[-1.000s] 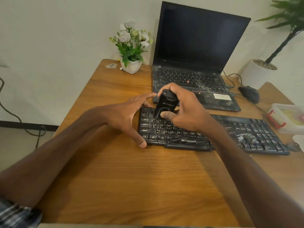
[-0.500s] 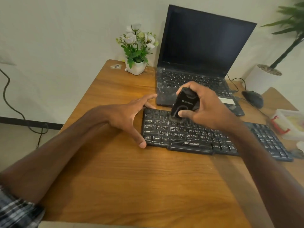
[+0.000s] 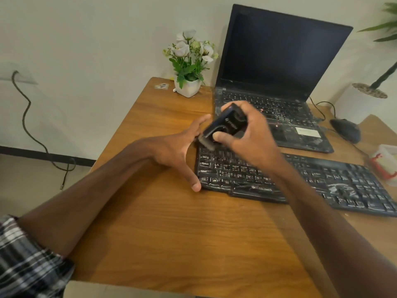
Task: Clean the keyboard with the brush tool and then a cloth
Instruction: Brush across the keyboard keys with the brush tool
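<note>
Swept back to the keyboard's [image 3: 290,177] far-left corner since a moment ago, the small, light, rigid brush tool [image 3: 225,125] sits pinched by its casing in the right hand [image 3: 247,138], while the left hand [image 3: 178,151], fingers spread, braces the flat keyboard's end on the desk [image 3: 171,233].

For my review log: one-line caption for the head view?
Right hand brushes keyboard corner with brush tool; left hand steadies it.

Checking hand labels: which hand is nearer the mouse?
Right. The right hand, gripping the brush tool over the keyboard's far-left corner, sits closer to the mouse. The left hand braces the keyboard's left edge, farther away.
</note>
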